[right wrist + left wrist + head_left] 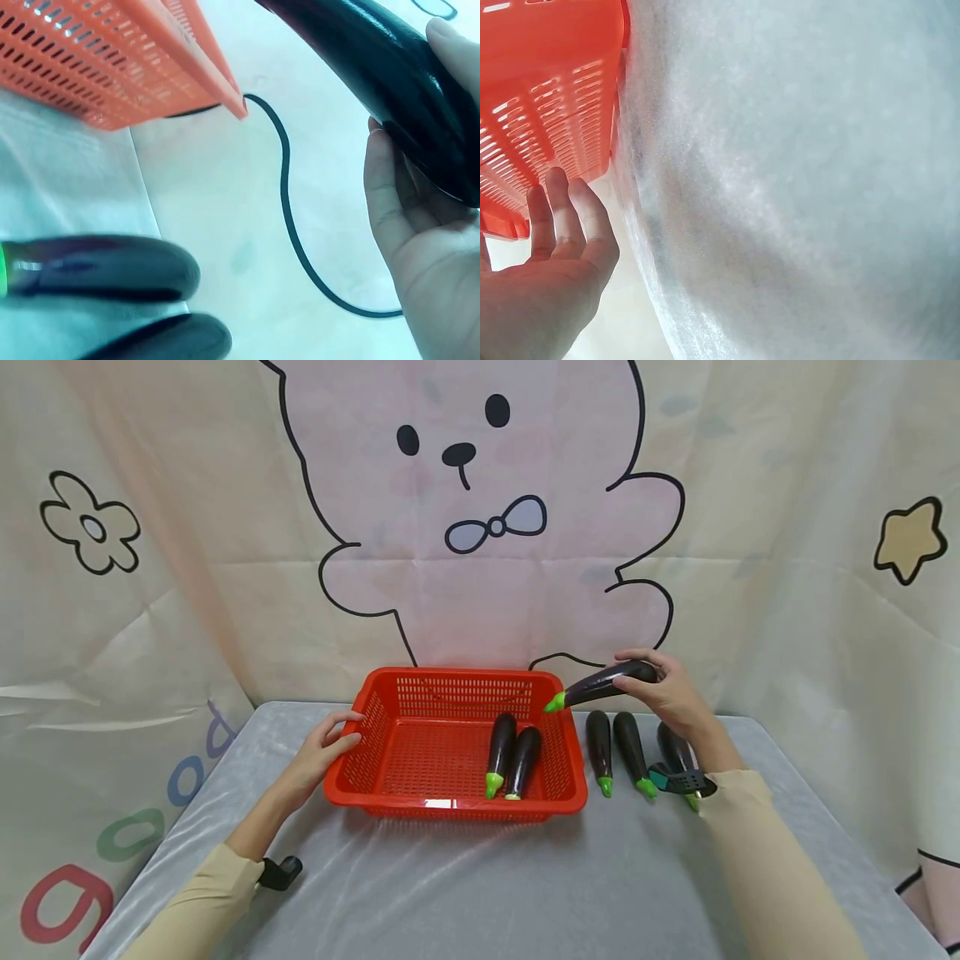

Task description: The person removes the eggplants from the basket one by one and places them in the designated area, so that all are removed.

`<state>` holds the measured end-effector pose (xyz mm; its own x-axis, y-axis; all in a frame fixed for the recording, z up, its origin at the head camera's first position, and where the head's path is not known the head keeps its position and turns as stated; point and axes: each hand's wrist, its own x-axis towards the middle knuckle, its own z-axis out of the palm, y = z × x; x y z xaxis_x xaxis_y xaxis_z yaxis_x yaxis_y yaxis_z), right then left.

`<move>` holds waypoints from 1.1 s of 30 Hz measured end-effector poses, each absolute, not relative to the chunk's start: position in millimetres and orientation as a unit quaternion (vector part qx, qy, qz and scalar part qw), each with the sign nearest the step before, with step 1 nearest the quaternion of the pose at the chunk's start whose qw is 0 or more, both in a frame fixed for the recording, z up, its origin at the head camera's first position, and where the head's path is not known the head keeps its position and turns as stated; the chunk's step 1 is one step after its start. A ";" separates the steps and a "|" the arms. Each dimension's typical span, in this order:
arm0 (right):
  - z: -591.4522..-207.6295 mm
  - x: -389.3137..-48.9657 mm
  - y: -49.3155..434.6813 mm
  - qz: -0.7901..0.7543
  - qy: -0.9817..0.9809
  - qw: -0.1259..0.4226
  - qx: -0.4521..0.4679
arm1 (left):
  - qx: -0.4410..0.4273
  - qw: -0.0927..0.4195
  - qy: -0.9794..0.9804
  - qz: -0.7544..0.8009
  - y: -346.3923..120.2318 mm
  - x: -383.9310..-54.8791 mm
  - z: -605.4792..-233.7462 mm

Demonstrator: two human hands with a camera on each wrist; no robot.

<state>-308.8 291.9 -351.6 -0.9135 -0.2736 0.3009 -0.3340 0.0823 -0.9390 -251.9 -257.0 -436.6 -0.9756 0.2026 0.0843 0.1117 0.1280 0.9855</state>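
Note:
A dark purple eggplant with a green stem end is held in my right hand, thumb on one side and fingers on the other. It is lifted, tilted with its green tip down to the left over the right rim of the red plastic basket. My left hand touches the basket's left side, its fingers extended against the outer wall in the left wrist view. Inside the basket, at the right, lie two eggplants: one eggplant and a second eggplant beside it.
On the grey cloth-covered table, right of the basket, lie an eggplant, another eggplant and a third eggplant partly under my right wrist. A printed curtain hangs behind the table's back edge.

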 end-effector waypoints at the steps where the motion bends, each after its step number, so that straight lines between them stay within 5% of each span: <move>1: -351.4 -307.5 294.7 0.653 -0.730 0.021 0.201 | 0.105 0.035 0.750 0.652 -257.3 -251.8 -436.7; 33: -364.8 -289.3 354.3 0.715 -0.690 0.086 0.080 | 0.106 0.033 0.752 0.650 -257.6 -253.2 -438.3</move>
<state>-289.3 354.3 -364.8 -0.9723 0.0123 0.2333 -0.2335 -0.0342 -0.9717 -253.2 -257.6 -438.3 -0.9755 0.2016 0.0885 0.1169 0.1333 0.9842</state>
